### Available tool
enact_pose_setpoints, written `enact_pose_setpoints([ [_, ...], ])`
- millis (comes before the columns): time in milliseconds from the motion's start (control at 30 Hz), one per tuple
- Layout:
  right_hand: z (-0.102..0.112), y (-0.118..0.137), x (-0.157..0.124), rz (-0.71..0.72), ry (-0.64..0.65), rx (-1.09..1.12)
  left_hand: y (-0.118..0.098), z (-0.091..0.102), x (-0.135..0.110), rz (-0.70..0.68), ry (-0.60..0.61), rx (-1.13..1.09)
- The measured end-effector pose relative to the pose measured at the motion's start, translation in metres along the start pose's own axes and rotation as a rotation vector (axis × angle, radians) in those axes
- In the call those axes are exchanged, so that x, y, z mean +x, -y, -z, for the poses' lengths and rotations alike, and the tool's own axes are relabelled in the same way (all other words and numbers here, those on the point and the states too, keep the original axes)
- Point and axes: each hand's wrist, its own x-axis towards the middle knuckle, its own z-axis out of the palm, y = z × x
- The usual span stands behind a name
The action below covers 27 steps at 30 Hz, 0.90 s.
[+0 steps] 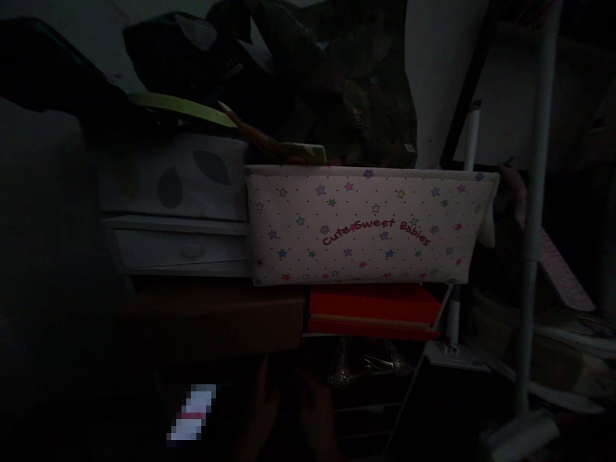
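Deep shadow covers the lower middle of the head view, where both hands reach forward. My left hand (262,401) is below a brown box (216,324), with one finger or thumb pointing up; its other fingers are lost in the dark. Beside it, my right hand (315,407) seems bent at the fingers, and whether it holds anything is hidden. Just right of that hand sits a pair of glittery shoes (341,366) on a dark rack, under a red box (373,308). A bright, pixelated patch (192,414) lies left of my hands.
A white fabric bin (360,256) printed "Cute Sweet Babies" rests on the red box. Left of it are a leaf-patterned box (168,176) and a small white drawer (183,249). Dark bags (346,96) are piled behind. A pale upright pole (532,224) stands at right.
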Motion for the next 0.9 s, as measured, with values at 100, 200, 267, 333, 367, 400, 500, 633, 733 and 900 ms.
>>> enact_pose_setpoints([
  [100,0.03,-0.005,0.005,-0.004,-0.396,-0.131,-0.01,0.0,0.0,-0.086,-0.156,0.105],
  [200,0.06,-0.011,0.009,-0.006,-0.643,-0.264,-0.02,-0.001,-0.005,-0.132,-0.248,0.171],
  [267,0.073,-0.017,0.011,0.041,-0.608,-0.42,-0.025,-0.006,-0.012,-0.16,-0.203,0.126],
  [333,0.079,-0.026,0.011,0.099,-0.491,-0.594,-0.028,-0.016,-0.021,-0.164,-0.071,0.048],
  [367,0.08,-0.032,0.011,0.127,-0.43,-0.673,-0.029,-0.023,-0.025,-0.151,0.012,0.001],
  [400,0.081,-0.038,0.012,0.152,-0.377,-0.743,-0.029,-0.03,-0.03,-0.12,0.097,-0.053],
  [500,0.083,-0.054,0.013,0.186,-0.248,-0.897,-0.024,-0.056,-0.04,0.112,0.3,-0.289],
  [633,0.089,-0.056,0.017,0.142,-0.183,-0.947,-0.015,-0.085,-0.045,0.44,0.435,-0.704],
  [733,0.093,-0.045,0.02,0.134,-0.15,-0.872,-0.019,-0.091,-0.047,0.524,0.507,-0.866],
  [900,0.096,-0.029,0.021,0.121,-0.076,-0.828,-0.039,-0.084,-0.049,0.51,0.578,-1.051],
])
